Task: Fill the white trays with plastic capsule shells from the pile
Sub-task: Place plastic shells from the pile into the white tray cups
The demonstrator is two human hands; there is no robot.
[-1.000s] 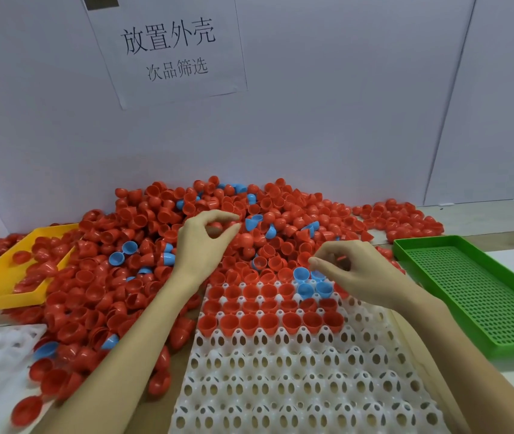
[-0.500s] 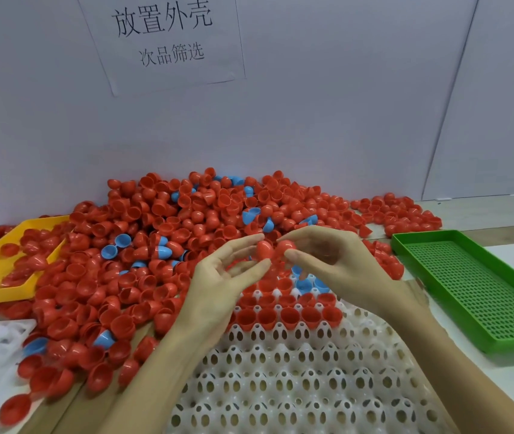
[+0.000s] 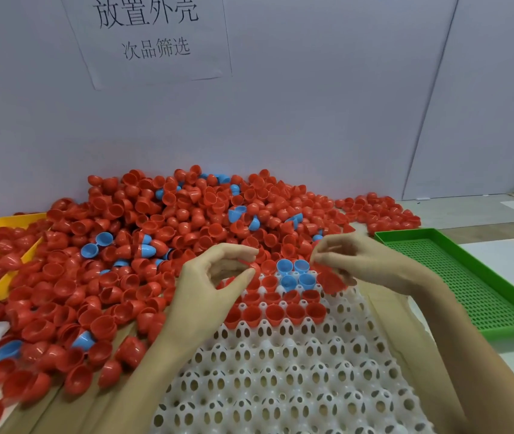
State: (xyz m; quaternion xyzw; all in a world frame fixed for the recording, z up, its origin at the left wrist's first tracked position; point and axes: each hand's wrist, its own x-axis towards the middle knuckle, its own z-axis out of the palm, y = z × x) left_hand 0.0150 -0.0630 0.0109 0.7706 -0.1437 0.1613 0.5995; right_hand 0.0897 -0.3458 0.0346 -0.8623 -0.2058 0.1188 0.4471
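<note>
I am working over the white tray (image 3: 280, 386): its far rows are holding red shells (image 3: 276, 313) and four blue shells (image 3: 294, 274) (near rows open). My left hand (image 3: 215, 289) is pinching a red shell (image 3: 254, 267); my right hand (image 3: 365, 261) is curling round another (image 3: 330, 281). The pile (image 3: 161, 239) is lying beyond the tray, the green tray (image 3: 474, 277) to its right.

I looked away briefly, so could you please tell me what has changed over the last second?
The hands, together over the pile half a second ago, have parted. The left hand pinches a red shell; the right hand holds another. The white tray and green tray stayed put.
</note>
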